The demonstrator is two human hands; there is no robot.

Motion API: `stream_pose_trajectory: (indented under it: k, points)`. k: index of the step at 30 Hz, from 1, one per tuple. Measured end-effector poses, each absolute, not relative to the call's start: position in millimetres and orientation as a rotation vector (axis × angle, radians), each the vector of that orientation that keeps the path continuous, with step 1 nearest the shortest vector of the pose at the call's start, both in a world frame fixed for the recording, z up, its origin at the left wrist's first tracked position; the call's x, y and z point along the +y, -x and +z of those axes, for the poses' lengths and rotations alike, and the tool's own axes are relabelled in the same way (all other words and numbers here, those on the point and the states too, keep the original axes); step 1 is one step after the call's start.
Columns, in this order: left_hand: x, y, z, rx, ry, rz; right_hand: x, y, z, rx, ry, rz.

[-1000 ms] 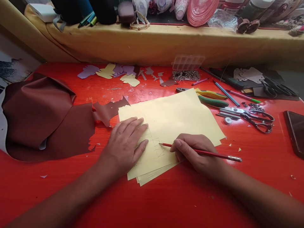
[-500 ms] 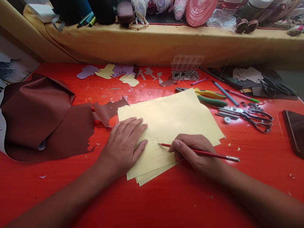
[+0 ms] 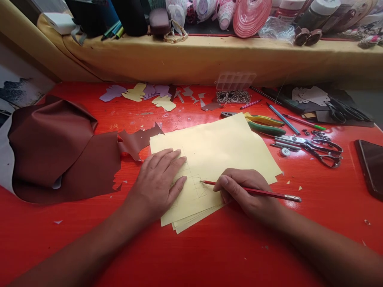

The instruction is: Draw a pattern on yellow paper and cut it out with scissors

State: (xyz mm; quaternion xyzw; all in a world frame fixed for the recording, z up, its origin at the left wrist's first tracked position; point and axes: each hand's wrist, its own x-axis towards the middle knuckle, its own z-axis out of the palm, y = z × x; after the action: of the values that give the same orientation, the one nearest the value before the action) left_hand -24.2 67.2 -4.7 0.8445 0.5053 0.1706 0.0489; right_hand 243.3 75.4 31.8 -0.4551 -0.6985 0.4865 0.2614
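A glossy red desk [image 3: 191, 259], crowded along its back and right side.
A stack of yellow paper sheets [image 3: 220, 147] lies near the middle, fanned at its near edge, one corner overlapping the pliers [image 3: 265, 120]. To its left a large folded brown sheet [image 3: 60, 149] spreads out, with a jagged brown scrap [image 3: 136, 143] between the two. Purple cut-outs [image 3: 112, 93] and yellow cut-outs [image 3: 164, 102] lie toward the back, left of a clear compartment box [image 3: 235, 81]. On the right, metal scissors [image 3: 308, 145] rest beside grey rods [image 3: 285, 144] and a white disc [image 3: 285, 152]; a blue pen [image 3: 283, 118] and a pink pen [image 3: 302, 121] lie just behind. A dark phone [image 3: 371, 167] sits at the far right.
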Motion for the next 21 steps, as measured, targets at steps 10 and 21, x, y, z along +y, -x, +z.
stream_pose_trajectory:
  k: [10, 21]
  points:
    - [67.1, 23.5, -4.5, 1.536, -2.564, 0.537, 76.1, -242.6, 31.3, -1.906, 1.222, 1.288]
    - [67.1, 23.8, -4.6, 1.543, -2.529, 0.528, 72.0, -243.6, 31.9, -1.753, 1.209, 1.355]
